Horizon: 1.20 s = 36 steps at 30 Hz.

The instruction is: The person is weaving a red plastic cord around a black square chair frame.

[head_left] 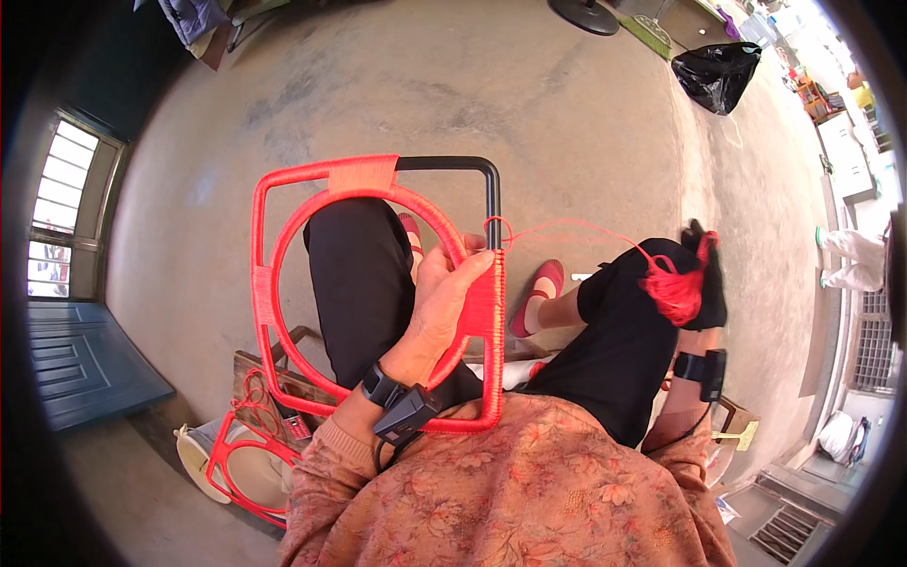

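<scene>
A square tube frame with rounded corners (497,331) lies across my lap, a ring joined inside it. Red cord is wound tightly over most of it. Bare black tube (493,189) shows at the top right corner. My left hand (442,298) is closed on the frame's right side, thumb on the wrapped cord just below the bare tube. Off to the right, my right hand (711,283), in a black glove, is closed on a loose bundle of red cord (675,291). A slack red strand (590,225) runs from the bundle to a loop around the black tube.
At lower left, a second red frame (215,465) leans by a pale round container (196,444). A wooden stool (253,367) shows under me. Ahead right lies a black plastic bag (716,76). A blue door (104,364) stands at left; another person's legs (852,257) are far right.
</scene>
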{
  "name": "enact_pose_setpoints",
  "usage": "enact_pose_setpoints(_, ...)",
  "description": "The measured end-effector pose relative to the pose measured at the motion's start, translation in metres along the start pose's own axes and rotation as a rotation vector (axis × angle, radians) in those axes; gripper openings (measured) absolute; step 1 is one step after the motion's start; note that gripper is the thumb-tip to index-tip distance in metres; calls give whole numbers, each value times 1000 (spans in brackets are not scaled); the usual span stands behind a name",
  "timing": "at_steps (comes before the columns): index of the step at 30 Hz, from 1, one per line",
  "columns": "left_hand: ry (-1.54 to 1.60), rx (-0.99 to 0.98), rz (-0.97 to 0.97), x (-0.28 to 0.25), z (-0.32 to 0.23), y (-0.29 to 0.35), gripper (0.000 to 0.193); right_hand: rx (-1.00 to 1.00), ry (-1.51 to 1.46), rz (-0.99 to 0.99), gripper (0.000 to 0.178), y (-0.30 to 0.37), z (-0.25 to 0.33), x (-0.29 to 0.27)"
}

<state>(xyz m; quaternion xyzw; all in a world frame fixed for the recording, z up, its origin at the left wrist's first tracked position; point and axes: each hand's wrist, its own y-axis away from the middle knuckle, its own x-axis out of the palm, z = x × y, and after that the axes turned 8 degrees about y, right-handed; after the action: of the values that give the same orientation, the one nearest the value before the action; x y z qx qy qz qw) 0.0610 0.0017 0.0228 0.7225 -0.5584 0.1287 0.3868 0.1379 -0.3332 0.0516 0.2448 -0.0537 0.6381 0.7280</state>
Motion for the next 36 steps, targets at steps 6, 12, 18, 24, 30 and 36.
enact_pose_setpoints(6,11,26,6,2,3,2,25,76,690,442,21,22,-71,88)
enact_pose_setpoints(12,37,-3,27,0,2,-3,21,42,953,640,13,8,-74,111)
enact_pose_setpoints(18,90,-28,94,-8,9,-4,12,132,618,631,12,23,-69,152)
enact_pose_setpoints(24,136,-15,85,-7,9,-5,11,161,386,598,21,29,-52,153)
enact_pose_setpoints(30,181,-104,-1,-1,0,-4,12,-46,16,63,32,-47,-32,-8)
enact_pose_setpoints(36,121,-109,-22,-2,1,-3,14,-199,-318,-550,44,-76,33,-166)
